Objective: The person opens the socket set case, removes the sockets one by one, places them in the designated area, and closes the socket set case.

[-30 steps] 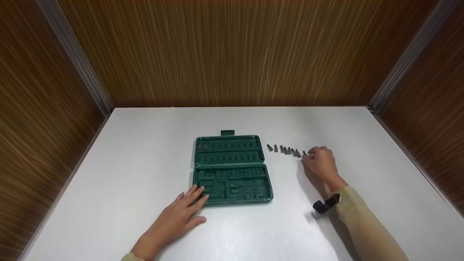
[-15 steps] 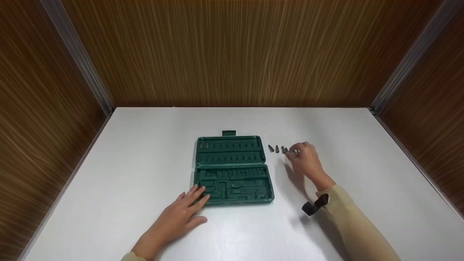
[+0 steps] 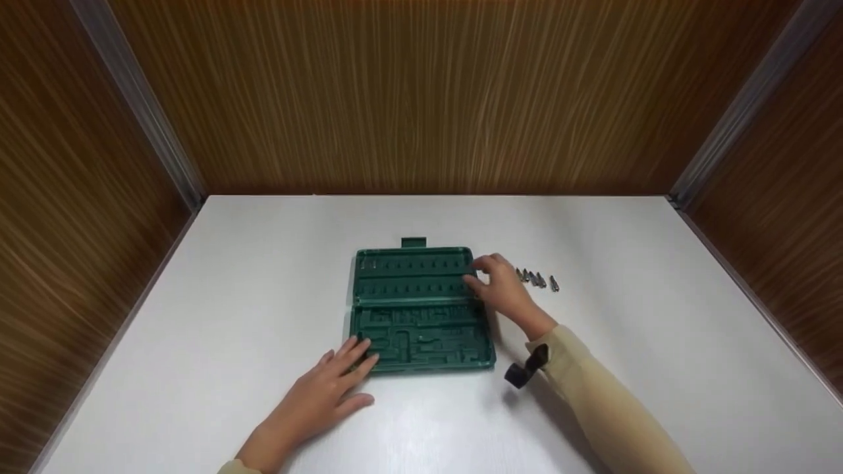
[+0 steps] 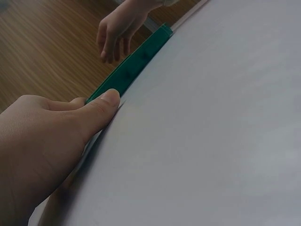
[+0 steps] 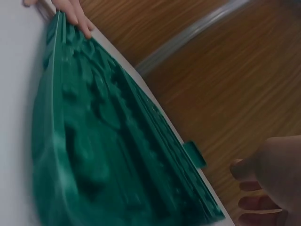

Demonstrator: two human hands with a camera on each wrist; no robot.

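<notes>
Open green tool case [image 3: 421,309] lying flat near the middle of the white table [image 3: 230,276], lid half toward the far wall, latch tab [image 3: 413,242] at its far edge; moulded slots of both halves mostly bare, something small and pale at the far left corner of the upper row.

Left hand [image 3: 326,392] flat on the table at the case's near left corner, fingers straight and relaxed, fingertips [image 3: 359,349] resting on the green rim; same contact in the left wrist view, thumb [image 4: 101,106] against the case edge.

Right hand [image 3: 500,289] over the right end of the case's far half, fingers curled downward, tips at the rim; cannot tell whether anything is pinched between them; beige sleeve [image 3: 593,395] behind it with a dark strap [image 3: 525,367] at the wrist.

Short row of small metal bits [image 3: 537,280] on the table just right of the right hand, apart from the case.

Wood-grain walls [image 3: 421,92] around the table.
</notes>
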